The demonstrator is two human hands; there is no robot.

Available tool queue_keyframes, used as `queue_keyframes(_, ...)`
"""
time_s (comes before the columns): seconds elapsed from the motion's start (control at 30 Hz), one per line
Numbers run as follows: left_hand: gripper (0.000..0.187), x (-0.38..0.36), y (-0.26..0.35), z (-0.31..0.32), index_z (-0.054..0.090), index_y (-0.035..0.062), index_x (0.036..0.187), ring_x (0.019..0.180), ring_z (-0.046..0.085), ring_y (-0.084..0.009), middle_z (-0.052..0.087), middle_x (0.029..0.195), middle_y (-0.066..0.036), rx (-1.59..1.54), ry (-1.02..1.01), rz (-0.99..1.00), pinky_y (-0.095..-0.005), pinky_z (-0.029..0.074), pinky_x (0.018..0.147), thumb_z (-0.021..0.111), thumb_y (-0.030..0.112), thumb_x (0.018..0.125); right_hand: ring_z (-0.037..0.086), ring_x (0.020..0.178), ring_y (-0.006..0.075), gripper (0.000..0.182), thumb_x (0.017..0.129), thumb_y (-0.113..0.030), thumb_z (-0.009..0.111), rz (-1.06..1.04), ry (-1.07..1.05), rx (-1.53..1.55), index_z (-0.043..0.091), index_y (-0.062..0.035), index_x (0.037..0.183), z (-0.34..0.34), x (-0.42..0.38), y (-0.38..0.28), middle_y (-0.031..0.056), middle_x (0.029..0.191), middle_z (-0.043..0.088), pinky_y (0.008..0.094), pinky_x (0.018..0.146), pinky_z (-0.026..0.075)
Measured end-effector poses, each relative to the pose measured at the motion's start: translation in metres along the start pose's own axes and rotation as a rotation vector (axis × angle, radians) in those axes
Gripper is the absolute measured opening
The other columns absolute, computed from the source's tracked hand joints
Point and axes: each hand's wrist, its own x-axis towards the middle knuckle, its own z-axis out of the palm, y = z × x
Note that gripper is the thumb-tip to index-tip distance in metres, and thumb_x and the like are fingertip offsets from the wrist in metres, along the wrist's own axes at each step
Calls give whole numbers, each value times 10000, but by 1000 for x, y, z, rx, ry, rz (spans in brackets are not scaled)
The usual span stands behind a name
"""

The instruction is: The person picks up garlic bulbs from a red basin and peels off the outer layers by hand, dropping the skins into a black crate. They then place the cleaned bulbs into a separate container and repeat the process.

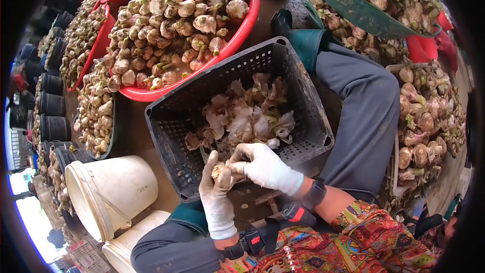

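My left hand [217, 197], in a pale work glove, holds a garlic bulb [220, 173] upright between thumb and fingers. My right hand [265, 167], in a white glove, is closed with its fingertips against the bulb's right side; whether a bit of skin is pinched there is too small to tell. Both hands are above the near edge of a black perforated crate [308, 96]. Inside the crate lies a heap of loose garlic skins [242, 121].
A red tub [255, 5] heaped with garlic stands beyond the crate. White buckets [121, 187] are at the left. A green tub [353, 12] of garlic is at the upper right, above more bulbs [424, 121]. Black buckets [53, 126] line the far left.
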Motion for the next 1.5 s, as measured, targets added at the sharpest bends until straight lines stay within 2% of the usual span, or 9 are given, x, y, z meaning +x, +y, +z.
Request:
queue_keyframes(0.17,651,3,-7,1,451,-40,1383,1141,574,-212,579,1272,-147,10,-11,169,-343,463,990,754,140,835,582,781,61,221,880,-106,655,186,5,718,608,63,1015,3,6,3,56,885,659,239,682,489)
queue_keyframes(0.3,584,10,-6,-7,523,-49,1295,1024,620,-201,629,1150,-137,194,55,4,-330,472,972,779,165,816,590,780,80,214,863,-109,659,59,31,203,618,50,1001,5,3,-9,62,849,657,241,687,497)
queue_keyframes(0.5,629,-2,-4,-23,478,-36,1333,999,630,-261,604,1166,-156,-315,-68,53,-386,555,877,769,118,796,624,776,130,301,822,-188,736,43,377,659,634,21,1012,-30,34,1,60,881,675,275,694,514)
queue_keyframes(0.6,552,-5,1,-21,505,-6,1320,1034,627,-266,604,1179,-153,-385,-6,148,-371,543,907,736,80,826,633,791,156,382,831,-272,757,-162,418,-290,624,3,1061,-42,51,32,55,928,672,310,724,526)
queue_keyframes(0.77,464,-7,-3,-12,555,-24,1211,1012,623,-206,629,1137,-120,-97,158,258,-321,515,927,759,13,796,561,754,69,291,844,-158,736,-34,-49,81,617,15,1046,15,-10,-28,42,897,654,239,674,483)
queue_keyframes(0.83,458,-3,-7,-20,558,-31,1192,1021,619,-204,633,1116,-123,-102,173,224,-324,513,931,767,11,786,575,785,63,151,877,-88,681,-318,119,28,626,1,986,29,-6,-9,25,869,653,240,708,497)
queue_keyframes(1.1,639,4,-18,-22,533,6,1283,1068,611,-262,614,1163,-139,-484,-69,80,-395,506,967,822,72,717,628,705,181,158,844,-108,659,-21,508,262,625,1,953,-7,51,48,82,754,656,318,639,511)
queue_keyframes(1.2,737,4,-9,-17,471,110,1409,1130,548,-241,560,1259,-93,-622,-79,127,-399,447,1001,807,112,753,679,673,185,346,845,-128,687,-335,600,-1032,610,-50,1173,-23,58,45,134,835,688,287,614,534)
queue_keyframes(1.5,473,1,-12,-18,505,43,1271,1163,541,-254,583,1222,-112,-400,-2,173,-398,422,1037,718,73,849,657,742,124,305,864,-191,693,-110,26,23,645,43,1054,16,-11,-22,119,870,691,284,604,547)
